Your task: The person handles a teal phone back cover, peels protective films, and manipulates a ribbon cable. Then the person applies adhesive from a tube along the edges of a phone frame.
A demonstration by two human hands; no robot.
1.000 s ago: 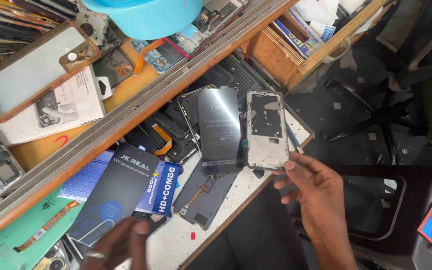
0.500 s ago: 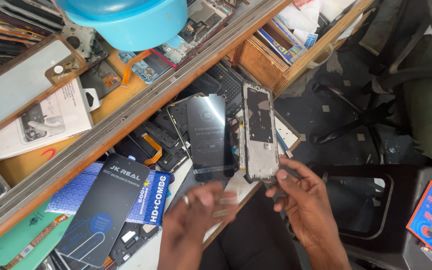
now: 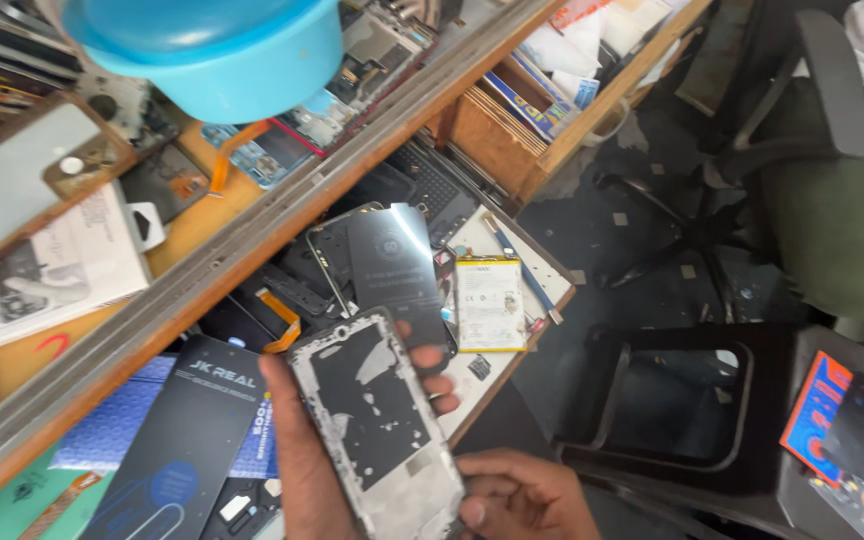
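Left hand [image 3: 312,470] cradles the phone frame [image 3: 377,420] face-up for inspection, grip closed around it; right hand [image 3: 527,495] steadies its lower corner; battery [image 3: 490,304] beyond.

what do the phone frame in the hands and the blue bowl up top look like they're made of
Phone frame: looks like metal, a dull grey rim with a dark inner plate that has patchy silvery marks, possibly glue residue. Blue bowl: probably plastic, smooth, evenly coloured, with a soft sheen.
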